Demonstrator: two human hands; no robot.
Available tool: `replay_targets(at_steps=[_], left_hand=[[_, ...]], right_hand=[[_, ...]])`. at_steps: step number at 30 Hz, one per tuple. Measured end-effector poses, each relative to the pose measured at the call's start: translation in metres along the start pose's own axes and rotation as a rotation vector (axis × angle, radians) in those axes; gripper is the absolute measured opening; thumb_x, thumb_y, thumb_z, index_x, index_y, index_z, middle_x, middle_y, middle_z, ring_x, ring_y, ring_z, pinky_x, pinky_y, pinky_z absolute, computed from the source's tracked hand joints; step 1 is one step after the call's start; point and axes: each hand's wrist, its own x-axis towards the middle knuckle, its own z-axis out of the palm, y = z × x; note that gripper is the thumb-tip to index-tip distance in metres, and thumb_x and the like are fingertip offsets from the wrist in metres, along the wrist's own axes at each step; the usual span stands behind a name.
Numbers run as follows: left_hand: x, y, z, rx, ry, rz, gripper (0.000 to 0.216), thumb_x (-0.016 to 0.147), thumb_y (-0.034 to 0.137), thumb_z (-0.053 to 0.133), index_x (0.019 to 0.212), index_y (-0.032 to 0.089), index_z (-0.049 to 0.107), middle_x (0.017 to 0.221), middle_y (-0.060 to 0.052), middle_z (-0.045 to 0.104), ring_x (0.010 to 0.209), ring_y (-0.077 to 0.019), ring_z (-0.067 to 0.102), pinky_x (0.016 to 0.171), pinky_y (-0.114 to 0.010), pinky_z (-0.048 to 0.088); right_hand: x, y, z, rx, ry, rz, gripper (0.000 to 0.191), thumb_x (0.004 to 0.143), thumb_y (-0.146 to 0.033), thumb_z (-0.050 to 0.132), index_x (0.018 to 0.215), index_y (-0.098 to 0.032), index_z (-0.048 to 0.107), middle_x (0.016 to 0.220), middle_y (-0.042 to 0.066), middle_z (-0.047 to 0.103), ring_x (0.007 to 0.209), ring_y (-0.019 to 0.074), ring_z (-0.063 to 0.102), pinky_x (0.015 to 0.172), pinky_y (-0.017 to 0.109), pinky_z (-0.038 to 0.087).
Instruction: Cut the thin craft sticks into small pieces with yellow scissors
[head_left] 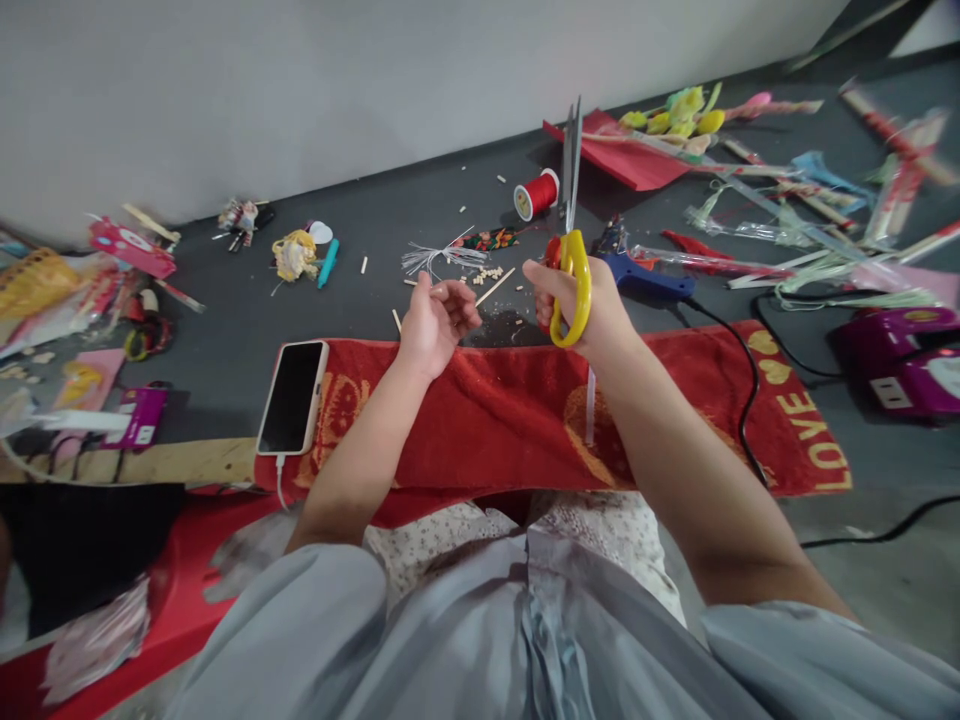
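My right hand grips a pair of yellow-handled scissors, with the blades pointing up and away from me. My left hand hovers beside it above a red towel, fingers curled loosely inward; whether something small sits in them is unclear. Just beyond my hands lie a bundle of thin silvery strands, small wooden sticks and several tiny beads on the dark floor.
A phone on a charging cable rests on the towel's left end. A red thread spool, a blue glue gun with a black cord, a purple box, wrapped flowers and craft scraps surround the work area. A wall runs behind.
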Motion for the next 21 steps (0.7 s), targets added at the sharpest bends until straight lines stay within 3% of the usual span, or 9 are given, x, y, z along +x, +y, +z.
replay_targets(at_steps=[4, 8, 12, 15, 21], left_hand=[[0.0, 0.005, 0.0, 0.029, 0.007, -0.008, 0.066, 0.089, 0.071, 0.021, 0.051, 0.021, 0.039, 0.046, 0.002, 0.039, 0.041, -0.0082, 0.042, 0.047, -0.023, 0.044], [0.005, 0.011, -0.005, 0.036, 0.105, 0.055, 0.062, 0.089, 0.069, 0.026, 0.047, 0.023, 0.028, 0.043, 0.004, 0.028, 0.036, -0.0087, 0.032, 0.041, -0.026, 0.034], [0.015, 0.009, -0.018, 0.239, 0.239, 0.204, 0.06, 0.09, 0.063, 0.039, 0.046, 0.023, 0.031, 0.039, 0.005, 0.029, 0.033, -0.0083, 0.029, 0.039, -0.027, 0.025], [0.019, 0.006, -0.026, 0.366, 0.25, 0.237, 0.057, 0.086, 0.061, 0.05, 0.047, 0.022, 0.034, 0.038, 0.006, 0.032, 0.032, -0.0064, 0.031, 0.038, -0.025, 0.023], [0.027, 0.007, -0.033, 0.322, 0.241, 0.252, 0.057, 0.08, 0.069, 0.052, 0.052, 0.022, 0.036, 0.04, 0.007, 0.034, 0.032, -0.0048, 0.032, 0.036, -0.022, 0.024]], right_hand=[[-0.001, 0.0, 0.001, 0.01, -0.009, 0.029, 0.04, 0.073, -0.047, 0.069, 0.061, -0.025, 0.038, 0.046, -0.007, 0.036, 0.039, 0.0072, 0.037, 0.039, 0.025, 0.032], [0.001, 0.002, 0.0, -0.003, -0.015, 0.04, 0.036, 0.077, -0.04, 0.065, 0.06, -0.024, 0.037, 0.048, -0.006, 0.036, 0.04, 0.0073, 0.037, 0.041, 0.026, 0.032], [0.003, 0.007, -0.001, -0.036, -0.034, 0.025, 0.034, 0.077, -0.038, 0.064, 0.06, -0.024, 0.038, 0.048, -0.006, 0.037, 0.04, 0.007, 0.038, 0.041, 0.025, 0.032], [0.005, 0.011, -0.001, -0.009, -0.04, 0.009, 0.03, 0.074, -0.038, 0.066, 0.063, -0.024, 0.042, 0.048, -0.007, 0.039, 0.039, 0.0065, 0.037, 0.041, 0.025, 0.032], [0.007, 0.012, -0.001, -0.048, -0.011, 0.006, 0.026, 0.075, -0.034, 0.065, 0.064, -0.023, 0.044, 0.049, -0.007, 0.04, 0.04, 0.0062, 0.037, 0.04, 0.024, 0.034]])
